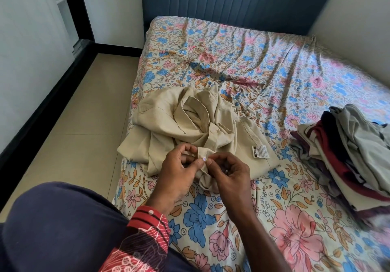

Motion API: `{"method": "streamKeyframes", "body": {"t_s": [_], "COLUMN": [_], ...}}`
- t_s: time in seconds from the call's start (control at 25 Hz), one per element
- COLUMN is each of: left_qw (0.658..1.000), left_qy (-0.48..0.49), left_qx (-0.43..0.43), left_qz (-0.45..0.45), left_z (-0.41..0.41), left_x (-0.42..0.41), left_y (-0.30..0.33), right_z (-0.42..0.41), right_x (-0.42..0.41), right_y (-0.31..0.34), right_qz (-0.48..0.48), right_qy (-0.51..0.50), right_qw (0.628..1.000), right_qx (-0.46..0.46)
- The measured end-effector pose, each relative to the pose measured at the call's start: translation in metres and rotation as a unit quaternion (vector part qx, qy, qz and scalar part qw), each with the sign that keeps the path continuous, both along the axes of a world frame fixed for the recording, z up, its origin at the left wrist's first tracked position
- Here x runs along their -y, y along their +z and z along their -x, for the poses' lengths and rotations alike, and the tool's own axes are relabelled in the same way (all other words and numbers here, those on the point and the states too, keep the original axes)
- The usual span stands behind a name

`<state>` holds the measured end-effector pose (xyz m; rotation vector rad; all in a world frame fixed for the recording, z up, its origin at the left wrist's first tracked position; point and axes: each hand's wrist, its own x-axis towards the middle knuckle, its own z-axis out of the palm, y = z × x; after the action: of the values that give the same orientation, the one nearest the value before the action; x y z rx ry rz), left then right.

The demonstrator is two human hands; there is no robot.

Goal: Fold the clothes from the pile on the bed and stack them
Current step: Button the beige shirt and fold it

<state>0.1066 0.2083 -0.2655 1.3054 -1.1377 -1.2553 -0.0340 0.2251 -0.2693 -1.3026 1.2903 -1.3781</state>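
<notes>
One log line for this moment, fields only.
left hand: pinches beige shirt cuff | right hand: pinches same cuff | shirt: crumpled, unfolded | clothes pile: right, on bed

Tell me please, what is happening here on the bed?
A person is sorting laundry on a bed with a floral sheet. Both hands, the left hand and the right hand, pinch a small part of a crumpled beige garment, near a button at its near edge. The garment is not folded yet. A pile of mixed clothes lies at the right side of the bed.
</notes>
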Motion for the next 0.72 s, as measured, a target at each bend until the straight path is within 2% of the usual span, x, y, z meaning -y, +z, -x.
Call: {"method": "streamKeyframes", "body": {"t_s": [0.08, 0.16, 0.2, 0.24, 0.32, 0.36, 0.4, 0.44, 0.48, 0.52, 0.6, 0.64, 0.72], "left_qw": [0.999, 0.997, 0.992, 0.976, 0.904, 0.872, 0.854, 0.85, 0.857, 0.88, 0.941, 0.958, 0.969], "left_qy": [0.02, 0.014, -0.018, -0.067, -0.169, -0.199, -0.207, -0.193, -0.158, -0.107, -0.041, -0.041, -0.074], "left_qx": [0.022, 0.049, 0.104, 0.197, 0.392, 0.446, 0.477, 0.49, 0.486, 0.451, 0.299, 0.222, 0.123], "left_qz": [0.024, 0.055, 0.066, 0.066, 0.032, 0.013, 0.012, 0.027, 0.059, 0.1, 0.154, 0.179, 0.203], "left_z": [-0.002, -0.012, -0.021, -0.03, -0.04, -0.04, -0.038, -0.036, -0.036, -0.038, -0.046, -0.05, -0.058], "left_x": [0.001, 0.001, 0.003, 0.005, 0.008, 0.008, 0.008, 0.01, 0.012, 0.013, 0.018, 0.02, 0.026], "left_y": [-0.001, 0.001, 0.002, 0.0, 0.006, 0.009, 0.01, 0.011, 0.011, 0.009, 0.011, 0.016, 0.037], "right_z": [0.013, 0.029, 0.037, 0.046, 0.063, 0.068, 0.072, 0.075, 0.077, 0.08, 0.088, 0.094, 0.107], "right_x": [0.002, 0.004, 0.006, 0.008, 0.012, 0.013, 0.013, 0.013, 0.012, 0.011, 0.017, 0.022, 0.037], "right_y": [0.002, 0.008, 0.01, 0.013, 0.016, 0.016, 0.016, 0.016, 0.019, 0.025, 0.048, 0.063, 0.094], "right_qz": [0.013, 0.006, -0.002, -0.004, -0.003, -0.004, 0.007, 0.026, 0.047, 0.061, 0.056, 0.049, 0.043], "right_qy": [0.059, 0.126, 0.144, 0.147, 0.138, 0.131, 0.124, 0.119, 0.12, 0.134, 0.201, 0.248, 0.315], "right_qw": [0.994, 0.961, 0.938, 0.912, 0.857, 0.841, 0.842, 0.858, 0.883, 0.908, 0.93, 0.925, 0.89], "right_qx": [-0.093, -0.246, -0.315, -0.383, -0.497, -0.525, -0.525, -0.499, -0.451, -0.392, -0.301, -0.284, -0.327]}}
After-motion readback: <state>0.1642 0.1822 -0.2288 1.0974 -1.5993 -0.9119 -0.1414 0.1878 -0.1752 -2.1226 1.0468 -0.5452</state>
